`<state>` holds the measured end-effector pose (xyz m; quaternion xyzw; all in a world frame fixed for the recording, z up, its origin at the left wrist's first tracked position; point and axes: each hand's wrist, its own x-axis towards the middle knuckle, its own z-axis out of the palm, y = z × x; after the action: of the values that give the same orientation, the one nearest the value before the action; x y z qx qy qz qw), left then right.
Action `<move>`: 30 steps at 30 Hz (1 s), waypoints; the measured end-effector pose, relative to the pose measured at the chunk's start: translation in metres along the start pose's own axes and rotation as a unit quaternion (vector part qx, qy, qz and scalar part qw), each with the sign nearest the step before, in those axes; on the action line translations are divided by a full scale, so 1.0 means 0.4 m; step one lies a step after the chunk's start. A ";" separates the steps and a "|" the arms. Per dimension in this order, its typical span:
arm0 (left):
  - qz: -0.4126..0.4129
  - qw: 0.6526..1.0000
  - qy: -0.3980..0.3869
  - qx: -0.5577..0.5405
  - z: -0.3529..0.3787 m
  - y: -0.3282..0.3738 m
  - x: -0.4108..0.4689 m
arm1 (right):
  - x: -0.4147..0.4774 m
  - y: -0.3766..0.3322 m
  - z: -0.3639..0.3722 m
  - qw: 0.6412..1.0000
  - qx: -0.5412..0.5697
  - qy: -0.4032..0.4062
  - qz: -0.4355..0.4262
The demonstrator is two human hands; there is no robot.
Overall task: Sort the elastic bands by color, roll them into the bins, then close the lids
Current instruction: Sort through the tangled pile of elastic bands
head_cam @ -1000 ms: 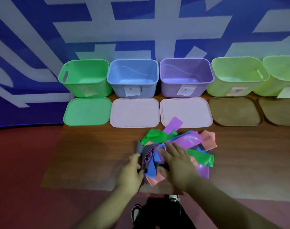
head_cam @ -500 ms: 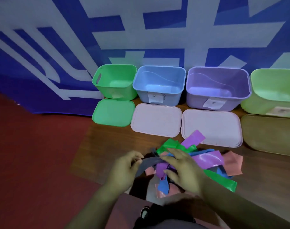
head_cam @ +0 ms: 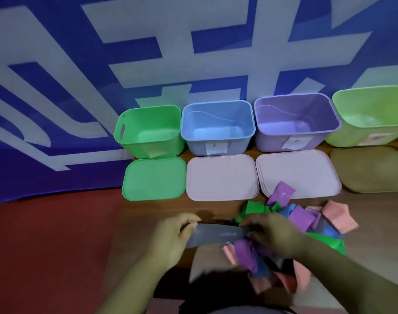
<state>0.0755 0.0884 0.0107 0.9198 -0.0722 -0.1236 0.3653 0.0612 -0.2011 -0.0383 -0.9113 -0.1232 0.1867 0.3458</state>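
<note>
Grey band stretched flat between both hands!

The left hand [head_cam: 170, 236] pinches one end of the grey band [head_cam: 216, 236], the right hand [head_cam: 275, 234] grips the other, right over the tangled pile of bands [head_cam: 302, 220] on the table [head_cam: 148, 223]. Beyond the hands, open bins [head_cam: 217, 128] sit empty, lids [head_cam: 220, 177] flat.

Single head-worn wide-angle view, looking forward and down, close above both hands [head_cam: 218, 236]. Table [head_cam: 152, 214] edge under the grip; row of open bins [head_cam: 217, 126] beyond it, against the wall.
</note>
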 end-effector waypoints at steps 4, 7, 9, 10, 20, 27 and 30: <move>0.061 0.997 -0.037 -0.003 -0.057 -0.038 0.057 | 0.018 -0.071 -0.039 0.999 -0.044 0.004 0.007; 0.109 0.993 -0.038 -0.020 -0.097 -0.044 0.081 | 0.015 -0.120 -0.056 0.996 -0.069 0.056 -0.004; 0.133 0.990 -0.036 -0.018 -0.123 -0.043 0.095 | 0.015 -0.154 -0.063 0.994 -0.078 0.081 -0.003; 0.145 0.989 -0.038 -0.016 -0.134 -0.041 0.102 | 0.018 -0.167 -0.066 0.992 -0.087 0.097 0.002; 0.190 0.982 0.002 -0.016 -0.190 0.038 0.167 | 0.047 -0.169 -0.155 0.979 0.058 0.194 0.001; 0.134 0.989 0.056 -0.033 -0.245 0.084 0.184 | 0.121 -0.158 -0.251 0.985 0.129 0.104 -0.051; 0.072 0.993 0.093 -0.034 -0.268 0.050 0.150 | 0.165 -0.163 -0.242 0.995 0.075 0.008 -0.059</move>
<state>0.1622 0.1307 0.0896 0.9070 -0.0994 -0.0133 0.4090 0.1555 -0.1867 0.0559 -0.8755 -0.1598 0.1673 0.4242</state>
